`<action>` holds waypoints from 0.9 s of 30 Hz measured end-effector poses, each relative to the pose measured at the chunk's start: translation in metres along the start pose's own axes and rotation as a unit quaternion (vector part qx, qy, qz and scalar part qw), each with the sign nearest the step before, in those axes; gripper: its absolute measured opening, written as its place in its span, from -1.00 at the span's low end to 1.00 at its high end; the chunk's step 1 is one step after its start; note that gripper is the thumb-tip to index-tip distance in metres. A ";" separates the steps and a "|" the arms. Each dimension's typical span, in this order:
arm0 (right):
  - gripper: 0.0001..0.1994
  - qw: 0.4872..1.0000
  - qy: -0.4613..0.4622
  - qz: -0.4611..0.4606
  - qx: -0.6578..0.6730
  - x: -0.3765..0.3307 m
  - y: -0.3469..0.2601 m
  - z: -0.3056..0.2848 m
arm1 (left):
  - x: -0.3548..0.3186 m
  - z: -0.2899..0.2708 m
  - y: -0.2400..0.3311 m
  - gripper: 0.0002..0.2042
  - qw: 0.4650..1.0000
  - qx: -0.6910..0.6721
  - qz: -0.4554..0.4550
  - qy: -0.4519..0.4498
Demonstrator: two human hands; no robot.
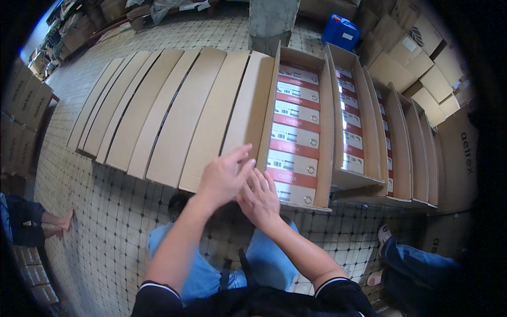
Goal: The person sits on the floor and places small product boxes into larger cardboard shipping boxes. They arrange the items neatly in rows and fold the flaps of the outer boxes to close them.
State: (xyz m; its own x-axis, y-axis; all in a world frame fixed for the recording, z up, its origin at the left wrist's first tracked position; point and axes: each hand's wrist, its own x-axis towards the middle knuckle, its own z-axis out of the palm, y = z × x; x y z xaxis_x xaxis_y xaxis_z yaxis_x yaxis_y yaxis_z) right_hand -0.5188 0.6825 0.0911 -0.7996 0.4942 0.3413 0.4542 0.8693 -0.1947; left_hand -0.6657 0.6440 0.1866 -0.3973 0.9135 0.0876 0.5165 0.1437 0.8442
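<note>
My left hand (224, 174) is held over the near end of a closed brown carton (251, 103), fingers stretched loosely to the right, some a little bent. Just below it, my right hand (260, 198) has its fingers extended along that carton's near right corner. The two hands overlap at the fingertips, and neither holds anything I can see. Right beside them stands an open long carton (326, 132), its flaps up. Inside is a row of shoe boxes (293, 134) with white and red ends, labels upward. Whether my fingertips press on the cardboard is hard to tell.
Several closed cartons (174, 105) line up to the left. More open cartons (397, 132) filled with boxes continue to the right. A concrete pillar (272, 24) and a blue jerrycan (340, 33) stand behind. Cartons (406, 53) are piled at the back right. Other people's legs show at both sides.
</note>
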 end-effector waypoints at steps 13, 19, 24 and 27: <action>-0.68 0.992 0.092 0.083 -0.020 0.018 -0.017 0.002 | 0.043 -0.025 -0.118 -0.67 0.981 0.012 -0.086 -0.173; -0.82 0.968 0.248 -0.004 -0.044 0.009 -0.011 0.037 | 0.054 -0.038 -0.171 -0.53 0.978 0.083 0.065 -0.179; -0.82 0.931 0.350 0.034 -0.092 0.015 -0.020 0.062 | 0.074 -0.018 -0.191 -0.45 0.942 0.212 0.091 -0.244; -0.82 0.917 0.374 0.054 -0.125 0.017 -0.024 0.065 | 0.089 0.003 -0.195 -0.39 0.924 0.271 0.136 -0.231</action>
State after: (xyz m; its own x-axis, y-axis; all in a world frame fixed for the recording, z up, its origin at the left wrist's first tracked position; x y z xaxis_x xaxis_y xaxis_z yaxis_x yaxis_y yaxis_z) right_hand -0.5686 0.6700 0.0421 -0.2938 0.3588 0.8860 0.6651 0.7424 -0.0802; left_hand -0.8001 0.6983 0.0282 0.1056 0.9909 -0.0840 0.9038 -0.0604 0.4237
